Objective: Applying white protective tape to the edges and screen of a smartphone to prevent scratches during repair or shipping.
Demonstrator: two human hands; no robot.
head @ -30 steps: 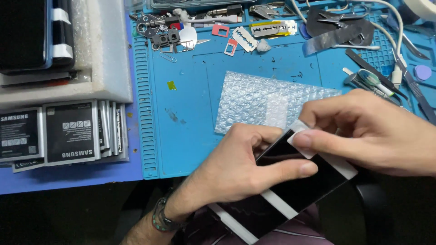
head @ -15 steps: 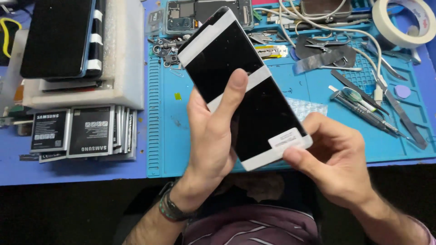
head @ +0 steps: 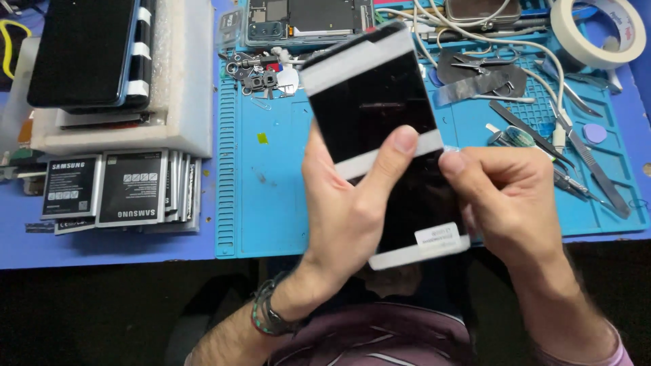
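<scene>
A black screen panel (head: pixel 380 146) with white tape strips is held tilted above the blue mat (head: pixel 271 203), top end toward 11 o'clock. The left hand (head: pixel 346 210) is closed around its left edge, thumb across the glass. The right hand (head: pixel 505 203) is pinched on the right edge. Judged step: inspection or film removal. A steady edge grip is called for. Batteries (head: pixel 112 190) lie at 9 o'clock.

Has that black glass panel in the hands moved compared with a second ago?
Yes. The black panel has been lifted and turned upright: it lay low near the blue mat's front edge, and now its top reaches the mat's far edge.
</scene>
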